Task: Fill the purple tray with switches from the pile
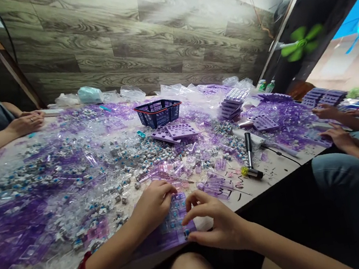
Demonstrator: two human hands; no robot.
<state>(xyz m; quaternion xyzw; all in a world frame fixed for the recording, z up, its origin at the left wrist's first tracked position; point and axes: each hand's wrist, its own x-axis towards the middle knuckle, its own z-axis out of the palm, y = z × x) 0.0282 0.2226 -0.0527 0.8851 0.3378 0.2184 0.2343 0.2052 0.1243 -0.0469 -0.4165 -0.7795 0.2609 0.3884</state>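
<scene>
A purple tray with small switch parts lies at the near edge of the table, under both my hands. My left hand rests curled on the tray's far left part, fingertips pressed onto a piece there; what it pinches I cannot tell. My right hand sits on the tray's right edge, fingers apart, thumb next to a small blue-topped switch. Heaps of clear and purple plastic housings and blue-grey switches cover the table beyond.
A dark blue basket stands mid-table, purple trays in front of it and stacked trays to the right. A black tool with a yellow tip lies right. Other people's hands rest at far left and right.
</scene>
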